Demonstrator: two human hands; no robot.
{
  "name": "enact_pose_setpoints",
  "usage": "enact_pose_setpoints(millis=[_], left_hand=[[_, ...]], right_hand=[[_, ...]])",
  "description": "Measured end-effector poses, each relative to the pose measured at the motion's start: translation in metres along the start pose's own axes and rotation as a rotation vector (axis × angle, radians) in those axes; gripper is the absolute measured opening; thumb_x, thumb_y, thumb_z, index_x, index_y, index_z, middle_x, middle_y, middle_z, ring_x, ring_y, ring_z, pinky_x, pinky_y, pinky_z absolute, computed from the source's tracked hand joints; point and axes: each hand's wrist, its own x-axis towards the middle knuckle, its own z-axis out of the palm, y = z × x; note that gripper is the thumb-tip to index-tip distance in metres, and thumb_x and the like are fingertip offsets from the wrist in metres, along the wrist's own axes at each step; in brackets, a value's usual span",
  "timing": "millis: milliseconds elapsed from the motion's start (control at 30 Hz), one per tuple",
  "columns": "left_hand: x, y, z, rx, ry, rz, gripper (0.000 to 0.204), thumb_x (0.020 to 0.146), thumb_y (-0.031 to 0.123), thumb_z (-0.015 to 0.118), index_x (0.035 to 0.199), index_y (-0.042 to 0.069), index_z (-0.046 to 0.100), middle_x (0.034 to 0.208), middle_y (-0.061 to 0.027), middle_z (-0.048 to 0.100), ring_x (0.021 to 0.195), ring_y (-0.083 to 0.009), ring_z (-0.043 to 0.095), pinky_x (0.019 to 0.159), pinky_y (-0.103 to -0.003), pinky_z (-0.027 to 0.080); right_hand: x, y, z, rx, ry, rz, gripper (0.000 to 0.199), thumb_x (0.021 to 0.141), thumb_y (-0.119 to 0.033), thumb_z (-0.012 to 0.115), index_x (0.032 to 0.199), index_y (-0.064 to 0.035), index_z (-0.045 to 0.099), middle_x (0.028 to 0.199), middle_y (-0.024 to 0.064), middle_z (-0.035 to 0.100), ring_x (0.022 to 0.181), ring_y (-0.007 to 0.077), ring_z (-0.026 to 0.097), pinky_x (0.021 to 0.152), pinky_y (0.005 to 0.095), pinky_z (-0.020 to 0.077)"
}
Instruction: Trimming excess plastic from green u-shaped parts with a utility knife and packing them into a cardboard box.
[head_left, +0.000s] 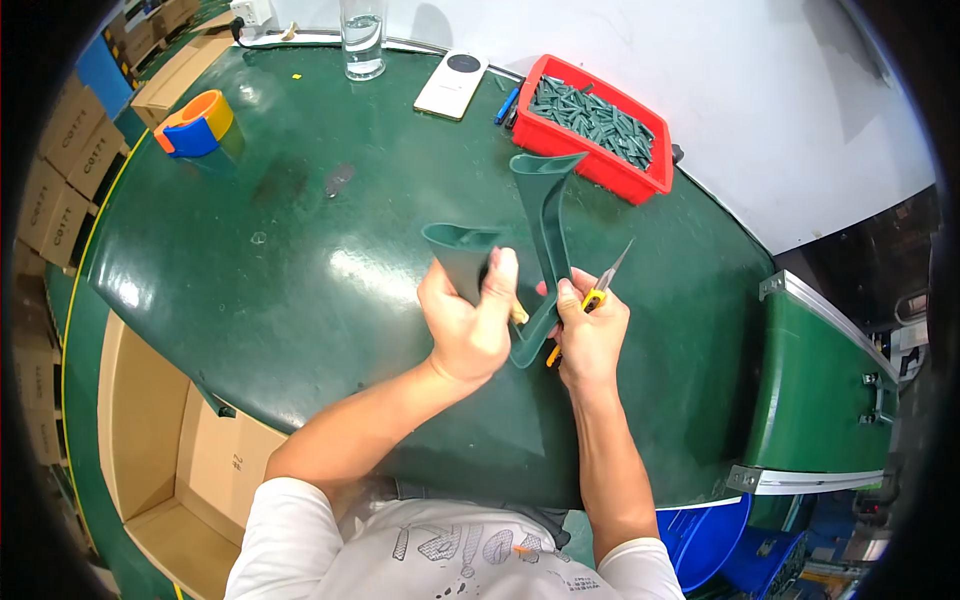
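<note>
a white shirt (450, 550) is filling the lower edge; beyond it, the left hand (468, 320) is holding a flared green piece (465, 243) in its fingers, the right hand (592, 340) is gripping a bent green piece (540, 187) and yellow-handled snips (594, 299), both above the tabletop (300, 330); farther back, a red bin (640, 187) is holding small green parts (590, 120).

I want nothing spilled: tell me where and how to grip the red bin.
Likely by the rim at both short ends of the red bin, approached from left and right: it is oblong, open-topped and holds many small green pieces, so keep it level.
</note>
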Motion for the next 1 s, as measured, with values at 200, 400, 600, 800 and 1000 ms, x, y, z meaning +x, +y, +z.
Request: enact_pose_setpoints(millis=[200, 400, 600, 800, 1000], left_hand=[[0.004, 0.003, -0.007, 0.063, -0.090, 0.010, 0.013, 0.088, 0.008, 0.058, 0.080, 0.001, 0.051, 0.064, -0.0010, 0.051, 0.057, -0.0069, 0.046, 0.052, -0.023, 0.036], [0.006, -0.001, -0.018, 0.290, -0.261, 0.291, 0.008, 0.079, -0.002, 0.061, 0.080, -0.001, 0.054, 0.067, -0.0043, 0.057, 0.056, -0.0094, 0.054, 0.051, -0.024, 0.043], [0.011, -0.003, -0.016, 0.367, -0.272, 0.535, 0.012, 0.072, -0.006, 0.065, 0.074, -0.001, 0.055, 0.066, -0.0070, 0.058, 0.051, -0.0119, 0.056, 0.047, -0.026, 0.043], [0.012, -0.019, -0.022, 0.418, -0.079, 0.425, 0.011, 0.077, -0.003, 0.064, 0.083, -0.002, 0.055, 0.066, -0.0026, 0.056, 0.053, -0.0090, 0.051, 0.048, -0.025, 0.041], [0.020, -0.003, -0.020, 0.064, -0.019, 0.002, 0.016, 0.087, 0.013, 0.061, 0.079, 0.002, 0.052, 0.063, -0.0002, 0.051, 0.056, -0.0066, 0.044, 0.052, -0.022, 0.035]], right_hand=[[0.004, -0.006, -0.010, 0.095, -0.135, 0.156, 0.026, 0.088, -0.012, 0.062, 0.103, 0.0081, 0.057, 0.077, 0.0108, 0.065, 0.049, 0.0075, 0.052, 0.039, 0.0208, 0.0364], [0.012, -0.004, -0.018, -0.053, -0.170, 0.254, 0.018, 0.085, -0.015, 0.063, 0.084, 0.0028, 0.058, 0.060, 0.0057, 0.056, 0.044, 0.0102, 0.049, 0.037, 0.0210, 0.0292], [0.000, 0.013, -0.017, 0.378, -0.320, 0.458, 0.014, 0.084, -0.011, 0.058, 0.077, -0.0002, 0.053, 0.056, 0.0063, 0.051, 0.042, 0.0148, 0.045, 0.035, 0.0249, 0.0266], [-0.043, 0.010, 0.004, 0.281, -0.299, 0.385, 0.009, 0.082, -0.004, 0.056, 0.079, 0.0030, 0.059, 0.055, 0.0058, 0.053, 0.042, 0.0125, 0.049, 0.038, 0.0226, 0.0328], [-0.048, -0.044, -0.028, 0.081, 0.017, -0.878, 0.018, 0.091, -0.013, 0.056, 0.087, 0.0042, 0.059, 0.065, 0.0079, 0.058, 0.051, 0.0114, 0.052, 0.047, 0.0221, 0.0401]])
